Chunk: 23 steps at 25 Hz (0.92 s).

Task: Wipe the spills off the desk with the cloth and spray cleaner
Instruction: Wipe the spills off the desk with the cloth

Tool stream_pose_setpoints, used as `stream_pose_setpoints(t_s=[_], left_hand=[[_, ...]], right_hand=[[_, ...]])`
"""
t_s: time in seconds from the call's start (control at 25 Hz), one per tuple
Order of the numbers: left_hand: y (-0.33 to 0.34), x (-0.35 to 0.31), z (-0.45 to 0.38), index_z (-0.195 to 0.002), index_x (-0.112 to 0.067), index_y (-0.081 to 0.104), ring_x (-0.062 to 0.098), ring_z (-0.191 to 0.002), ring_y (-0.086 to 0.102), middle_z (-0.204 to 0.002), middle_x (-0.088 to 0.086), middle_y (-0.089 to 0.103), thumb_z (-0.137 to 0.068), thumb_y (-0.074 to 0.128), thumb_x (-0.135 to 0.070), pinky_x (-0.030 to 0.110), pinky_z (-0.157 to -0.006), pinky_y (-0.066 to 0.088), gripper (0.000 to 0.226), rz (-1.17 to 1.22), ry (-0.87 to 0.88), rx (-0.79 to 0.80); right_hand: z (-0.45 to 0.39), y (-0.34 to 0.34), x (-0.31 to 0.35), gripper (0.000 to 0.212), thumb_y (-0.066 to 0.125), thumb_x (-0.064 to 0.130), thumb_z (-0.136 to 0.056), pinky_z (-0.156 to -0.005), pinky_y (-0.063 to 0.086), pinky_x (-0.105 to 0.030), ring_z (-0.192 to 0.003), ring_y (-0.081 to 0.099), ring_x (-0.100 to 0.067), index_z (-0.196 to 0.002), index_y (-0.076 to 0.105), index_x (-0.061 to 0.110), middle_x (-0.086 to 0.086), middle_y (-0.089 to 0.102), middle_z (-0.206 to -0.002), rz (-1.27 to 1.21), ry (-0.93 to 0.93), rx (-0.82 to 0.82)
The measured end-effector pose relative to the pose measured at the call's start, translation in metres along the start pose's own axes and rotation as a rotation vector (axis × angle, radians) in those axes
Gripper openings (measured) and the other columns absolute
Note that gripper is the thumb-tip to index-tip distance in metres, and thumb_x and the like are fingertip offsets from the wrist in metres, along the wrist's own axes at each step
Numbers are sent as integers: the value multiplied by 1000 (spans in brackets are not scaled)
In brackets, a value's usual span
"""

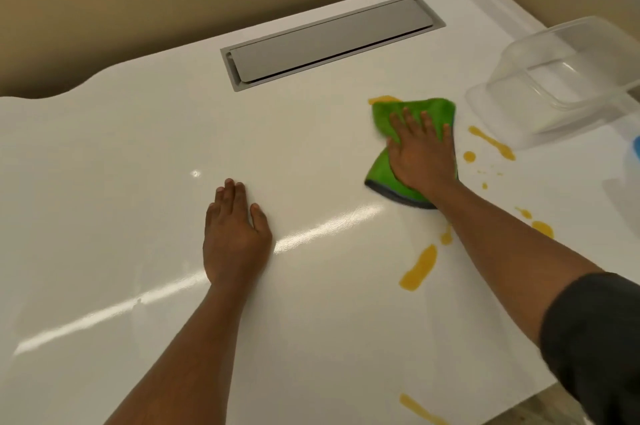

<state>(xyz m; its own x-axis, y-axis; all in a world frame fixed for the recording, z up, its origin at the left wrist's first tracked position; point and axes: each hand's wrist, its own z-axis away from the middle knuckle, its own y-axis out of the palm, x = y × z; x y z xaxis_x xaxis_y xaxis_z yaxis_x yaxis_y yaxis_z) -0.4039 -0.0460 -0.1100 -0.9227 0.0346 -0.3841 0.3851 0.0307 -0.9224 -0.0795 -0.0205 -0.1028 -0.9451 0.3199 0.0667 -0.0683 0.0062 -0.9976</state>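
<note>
My right hand (423,154) presses flat, fingers spread, on the crumpled green microfibre cloth (414,151) on the glossy white bench (138,154), among yellow-orange liquid spills (419,267). My left hand (235,234) rests open, palm down, on the bare surface.

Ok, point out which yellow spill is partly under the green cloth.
The yellow smear at the far left corner of the green microfibre cloth; the cloth's edge overlaps it, while every other yellow spill lies clear of the cloth.
</note>
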Motion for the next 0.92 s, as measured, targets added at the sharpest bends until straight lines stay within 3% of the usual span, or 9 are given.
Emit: stream_pose_setpoints(t_s=[0.08, 0.16, 0.32, 0.44, 0.52, 0.6, 0.72, 0.84, 0.92], left_hand=[[0, -1, 0, -152, -12, 31, 17, -149, 18, -162, 1, 24, -100, 32, -29, 31, -121, 13, 54, 2, -6, 0], [1, -2, 0, -152, -12, 31, 17, -149, 18, -162, 1, 24, -100, 32, -29, 31, -121, 14, 54, -2, -1, 5], [1, 0, -1, -151, -12, 31, 19, -148, 20, -161, 3, 27, -100, 32, -28, 35, -121, 17, 54, -22, 17, -1], [0, -1, 0, -151, -13, 31, 19, -148, 19, -161, 2, 26, -100, 32, -29, 35, -121, 17, 53, -16, 11, 6], [1, -1, -1, -151, -13, 31, 18, -148, 19, -161, 2, 26, -100, 32, -29, 34, -121, 17, 53, -16, 7, 2], [2, 0, 0, -151, -13, 32, 18, -148, 20, -161, 1, 27, -100, 33, -29, 34, -120, 18, 53, -14, 2, -4], [2, -1, 0, -151, -14, 32, 17, -148, 19, -161, 0, 26, -100, 32, -29, 33, -120, 18, 53, -21, -2, -2], [2, -1, -1, -151, -13, 31, 17, -149, 18, -161, 1, 26, -100, 32, -29, 34, -121, 17, 54, -25, -4, -2], [2, -1, 0, -152, -14, 31, 16, -149, 18, -161, 1, 25, -100, 31, -29, 34, -121, 16, 54, -24, 0, 4]], right_hand=[[-33, -2, 14, 57, 20, 46, -99, -115, 1, -61, -148, 6, -31, -153, 12, 28, -2, 8, -163, -77, 215, 21], [-61, -7, 31, 58, 18, 46, -99, -115, -2, -62, -149, 0, -32, -153, 7, 30, -2, 2, -164, -129, 222, 88], [-55, -10, 64, 56, 24, 42, -100, -116, 1, -57, -149, 5, -29, -153, 10, 33, 1, 4, -163, -46, -166, 137], [5, -2, 29, 54, 29, 40, -98, -116, 12, -55, -147, 18, -26, -151, 22, 32, 2, 20, -161, 24, -503, 85], [11, -4, -19, 54, 28, 38, -97, -115, 16, -54, -146, 23, -26, -150, 27, 31, 2, 25, -159, -1, -437, 52], [-8, -7, -52, 52, 26, 40, -99, -116, 11, -56, -148, 17, -25, -151, 21, 34, 4, 19, -161, -5, -168, 49], [-55, -15, -46, 54, 23, 44, -100, -117, 6, -58, -149, 7, -26, -152, 13, 35, 6, 7, -163, -42, 50, 84], [-59, -16, -7, 55, 25, 41, -100, -117, 9, -56, -149, 8, -28, -153, 13, 32, 1, 7, -163, -27, -44, 115], [-17, -8, 5, 56, 27, 40, -99, -116, 15, -54, -148, 16, -29, -153, 18, 30, -1, 15, -162, 38, -293, 94]])
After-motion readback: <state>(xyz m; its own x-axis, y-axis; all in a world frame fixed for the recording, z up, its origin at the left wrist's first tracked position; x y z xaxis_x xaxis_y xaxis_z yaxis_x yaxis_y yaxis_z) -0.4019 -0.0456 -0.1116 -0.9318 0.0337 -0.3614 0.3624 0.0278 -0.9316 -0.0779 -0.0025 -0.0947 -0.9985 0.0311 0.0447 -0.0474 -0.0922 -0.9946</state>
